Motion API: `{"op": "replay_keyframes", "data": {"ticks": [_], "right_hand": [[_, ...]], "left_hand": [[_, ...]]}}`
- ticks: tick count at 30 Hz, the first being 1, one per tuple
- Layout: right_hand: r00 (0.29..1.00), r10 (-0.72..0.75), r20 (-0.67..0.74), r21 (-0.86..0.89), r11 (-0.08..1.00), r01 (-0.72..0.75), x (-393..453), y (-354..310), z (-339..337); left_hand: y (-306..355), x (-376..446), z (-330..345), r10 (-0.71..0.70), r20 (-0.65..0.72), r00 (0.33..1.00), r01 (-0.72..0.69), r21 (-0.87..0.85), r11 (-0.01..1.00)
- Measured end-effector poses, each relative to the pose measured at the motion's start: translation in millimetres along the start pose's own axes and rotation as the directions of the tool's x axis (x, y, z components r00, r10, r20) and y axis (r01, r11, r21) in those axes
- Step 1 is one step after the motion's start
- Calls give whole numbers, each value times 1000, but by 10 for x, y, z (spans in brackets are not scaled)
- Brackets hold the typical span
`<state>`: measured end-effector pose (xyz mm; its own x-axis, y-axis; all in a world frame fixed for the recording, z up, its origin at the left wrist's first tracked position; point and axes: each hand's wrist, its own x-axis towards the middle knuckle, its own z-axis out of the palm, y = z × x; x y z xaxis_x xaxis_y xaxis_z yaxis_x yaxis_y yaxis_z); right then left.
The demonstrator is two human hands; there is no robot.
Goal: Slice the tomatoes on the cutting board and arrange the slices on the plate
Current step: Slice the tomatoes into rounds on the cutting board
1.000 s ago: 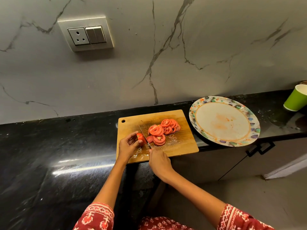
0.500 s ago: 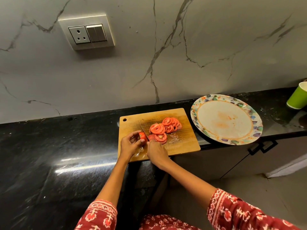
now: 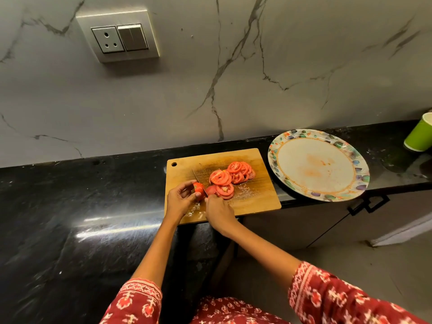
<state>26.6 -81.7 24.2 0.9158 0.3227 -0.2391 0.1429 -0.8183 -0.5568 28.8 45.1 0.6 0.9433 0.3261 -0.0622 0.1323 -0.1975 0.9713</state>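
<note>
Wooden cutting board (image 3: 254, 199): laid flat on the black counter (image 3: 70, 206), its near edge overhanging the counter's front edge; a hanging hole is seen at the far left corner; the surface is wet with juice.
Tomato piece (image 3: 198, 188): an uncut end portion, positioned on the left part of the cutting board and pinched by the left hand.
Left hand (image 3: 180, 199): fingers and thumb are curled round the tomato piece, which is steadied against the board.
Knife (image 3: 198, 180): the blade is set against the right face of the tomato piece, tip pointed away toward the wall; the handle is covered by the right hand.
Right hand (image 3: 218, 212): closed round the knife handle, placed just right of the left hand, over the near part of the board.
Tomato slices (image 3: 230, 177): an overlapping pile of round slices is located at the centre of the board, just right of the blade.
Plate (image 3: 280, 146): a round plate with a patterned rim, set on the counter just right of the board; faint orange stains are visible at its centre; no slices are carried by it.
Green cup (image 3: 419, 134): placed on the counter at the far right edge, partly cut off.
Wall socket (image 3: 119, 35): a socket-and-switch panel is mounted on the marble wall above.
Sleeves (image 3: 327, 298): red patterned fabric is visible on both arms.
</note>
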Motion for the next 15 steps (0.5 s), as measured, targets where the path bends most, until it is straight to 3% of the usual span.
{"op": "replay_keyframes", "data": {"ticks": [15], "right_hand": [[1000, -16, -22, -159, 987, 12, -73, 131, 161]], "left_hand": [[20, 7, 21, -1, -45, 999, 3, 35, 999]]}}
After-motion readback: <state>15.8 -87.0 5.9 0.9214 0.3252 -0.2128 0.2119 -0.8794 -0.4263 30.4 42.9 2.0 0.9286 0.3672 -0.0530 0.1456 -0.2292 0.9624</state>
